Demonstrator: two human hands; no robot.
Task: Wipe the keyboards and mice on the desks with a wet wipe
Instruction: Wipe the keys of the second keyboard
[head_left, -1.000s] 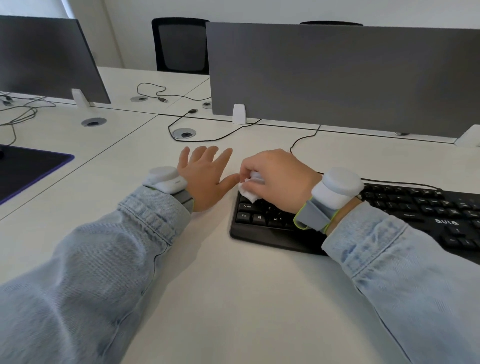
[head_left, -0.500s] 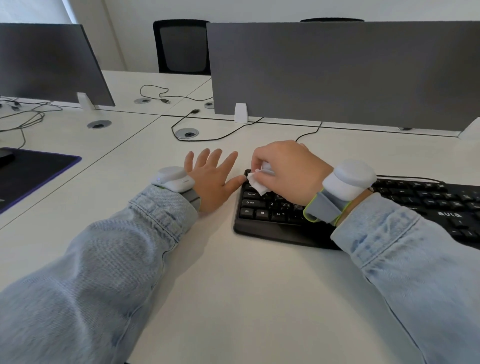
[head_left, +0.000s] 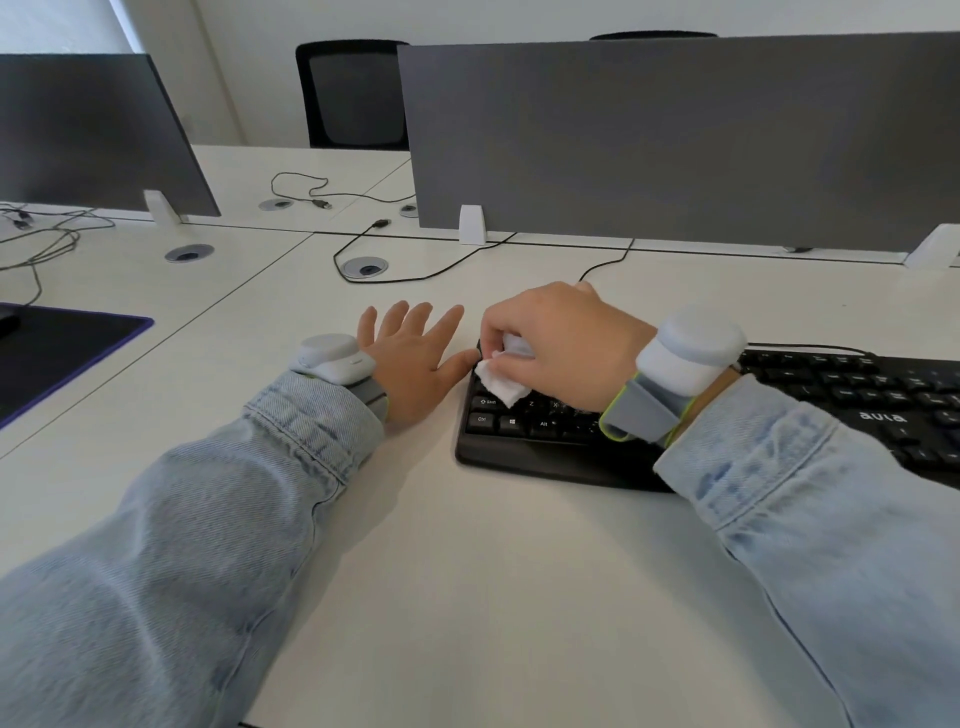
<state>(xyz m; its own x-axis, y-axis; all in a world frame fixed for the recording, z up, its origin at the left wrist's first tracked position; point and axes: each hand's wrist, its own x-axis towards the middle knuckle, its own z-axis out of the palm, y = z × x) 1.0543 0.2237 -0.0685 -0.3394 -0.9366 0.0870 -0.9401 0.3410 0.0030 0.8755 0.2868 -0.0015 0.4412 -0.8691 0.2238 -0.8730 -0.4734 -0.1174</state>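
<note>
A smooth off-white desk (head_left: 467, 571) fills the foreground, bare between two pale denim sleeves. The left hand (head_left: 415, 358) lies flat on the desk, fingers spread and released, thumb tip touching the left end of the black keyboard (head_left: 519, 447). The right hand (head_left: 561, 338) hovers over the keyboard's left keys, its fingers pinched around a crumpled white wet wipe (head_left: 501, 382), which rests on the keys above Shift. Each wrist carries a rounded pale device on a grey strap. The keyboard is a low, matte slab running off to the right; its front edge lies well back from the desk's near edge. At far left sits a dark mouse mat (head_left: 57, 353). Beyond, thin black cables (head_left: 415, 273) loop past round grommets to grey divider panels (head_left: 675, 140), with a black mesh chair (head_left: 353, 93) against the white wall.
</note>
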